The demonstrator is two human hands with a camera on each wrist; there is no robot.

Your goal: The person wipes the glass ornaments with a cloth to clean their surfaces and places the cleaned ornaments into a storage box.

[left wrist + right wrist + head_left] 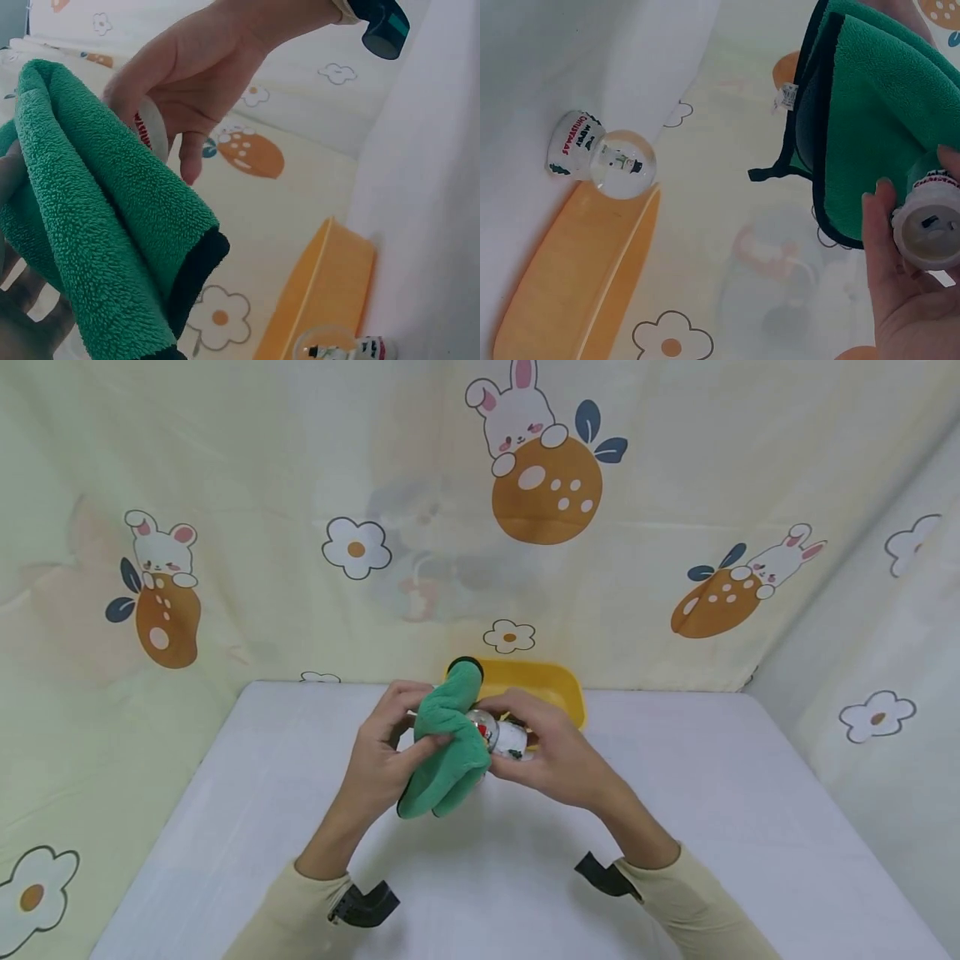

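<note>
My left hand grips a folded green towel with dark edging, thumb on top of it. The fingers of my right hand hold a small snow globe by its white base. Its glass dome points left, up against the towel, which partly covers it. In the right wrist view the underside of that base faces the camera. A second snow globe, with a snowman inside and red and green lettering on its base, stands by the yellow tray.
Behind my hands the yellow tray sits at the table's far edge, partly hidden by the towel and right hand. A curtain printed with rabbits and flowers hangs right behind the white table. Another curtain panel hangs along the right.
</note>
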